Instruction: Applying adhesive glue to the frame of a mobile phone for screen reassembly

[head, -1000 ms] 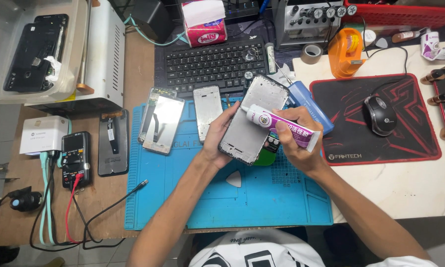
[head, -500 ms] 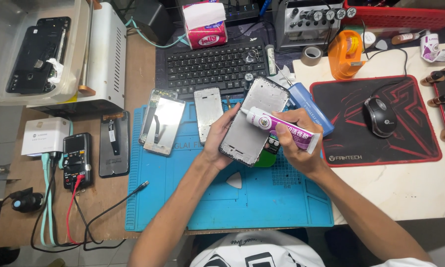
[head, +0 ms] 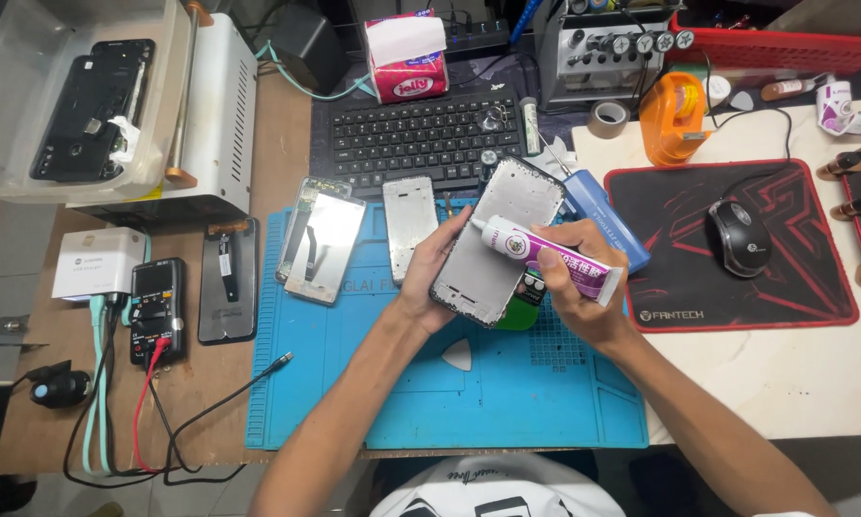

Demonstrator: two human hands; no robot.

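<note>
Head view | left hand (head: 429,280) grips phone frame (head: 498,244); right hand (head: 576,287) clasps glue tube (head: 547,257), nozzle on frame

Left hand (head: 429,280) holds phone frame (head: 500,241); right hand (head: 576,287) presses glue tube (head: 545,255) against it
</note>
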